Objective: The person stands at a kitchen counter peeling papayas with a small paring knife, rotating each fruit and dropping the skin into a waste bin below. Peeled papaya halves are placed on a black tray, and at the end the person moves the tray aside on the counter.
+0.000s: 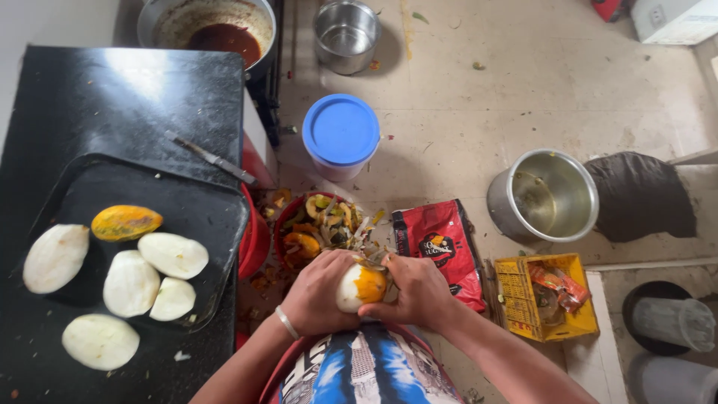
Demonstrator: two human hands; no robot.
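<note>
Orange-skinned fruit (360, 286), half peeled: my left hand (320, 293) cups the wet pale flesh; right hand (419, 292) grips the skin side. Likely slippery, soft; hold unpeeled end.

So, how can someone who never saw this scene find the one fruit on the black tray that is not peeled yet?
Look at the black tray on the dark counter, left of the person's hands. Several pale, peeled pieces lie on it. The unpeeled fruit lies at the tray's upper left, beside the peeled pieces; it alone keeps a yellow-orange and green skin.
</note>
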